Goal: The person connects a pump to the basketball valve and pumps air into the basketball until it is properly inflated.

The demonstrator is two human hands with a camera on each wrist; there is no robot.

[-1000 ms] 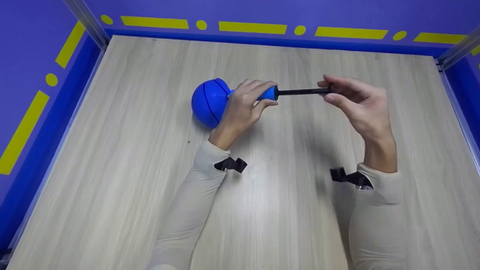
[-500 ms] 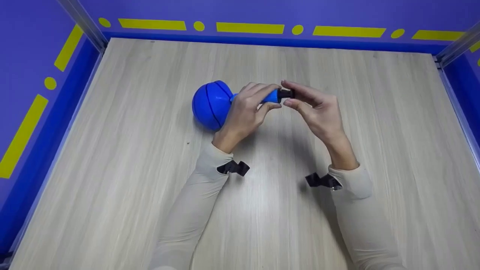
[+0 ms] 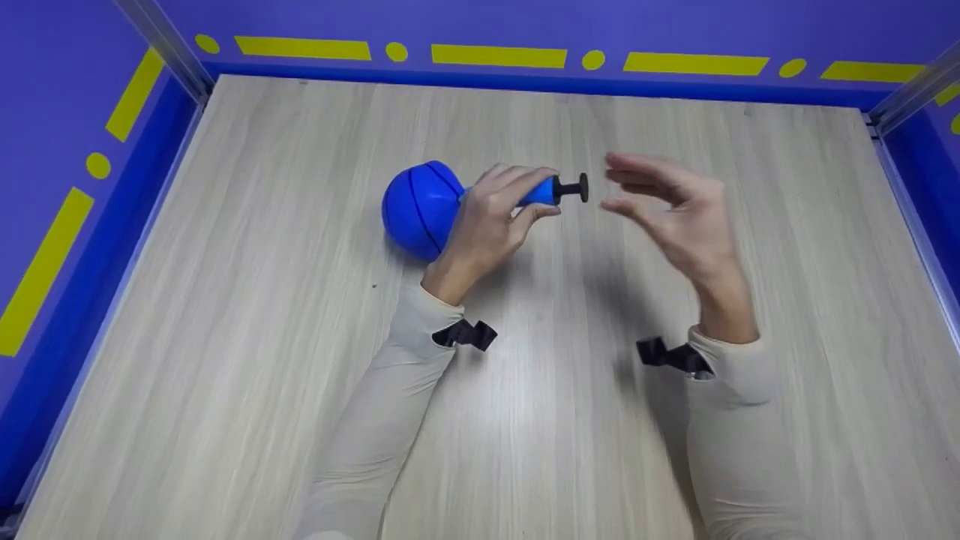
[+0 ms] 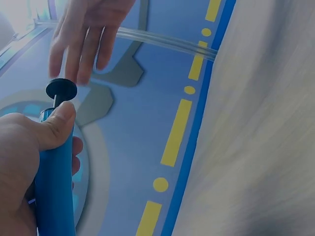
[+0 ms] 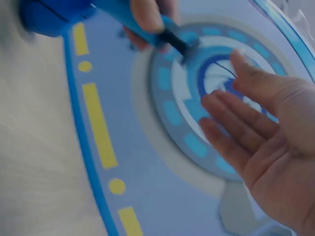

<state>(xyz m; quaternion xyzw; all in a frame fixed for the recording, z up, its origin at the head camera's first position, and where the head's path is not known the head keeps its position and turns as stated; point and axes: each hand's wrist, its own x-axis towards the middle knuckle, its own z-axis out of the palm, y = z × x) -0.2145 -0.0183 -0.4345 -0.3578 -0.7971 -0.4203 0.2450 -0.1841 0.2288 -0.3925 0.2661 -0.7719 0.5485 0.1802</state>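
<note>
A small blue hand pump (image 3: 540,192) lies sideways in the grip of my left hand (image 3: 489,217), its black handle (image 3: 583,187) pointing right with a short length of rod showing. In the left wrist view the thumb presses along the top of the pump barrel (image 4: 56,182). At the pump's other end sits a blue ball (image 3: 422,210) with black lines, not fully round at its upper right; my left hand hides part of it and the joint. To the right of the handle, my right hand (image 3: 686,214) is apart from it, fingers loosely extended and holding nothing.
Pale wood-grain tabletop (image 3: 525,420) lies under both arms. A blue wall (image 3: 495,22) with yellow marks runs along the back, and another blue panel (image 3: 52,112) along the left. Black camera mounts (image 3: 465,334) stick out from the wrists.
My right hand pushed the pump handle left into the barrel, then let go and moved back right. A short bit of rod shows now. My left hand and the ball barely moved.
</note>
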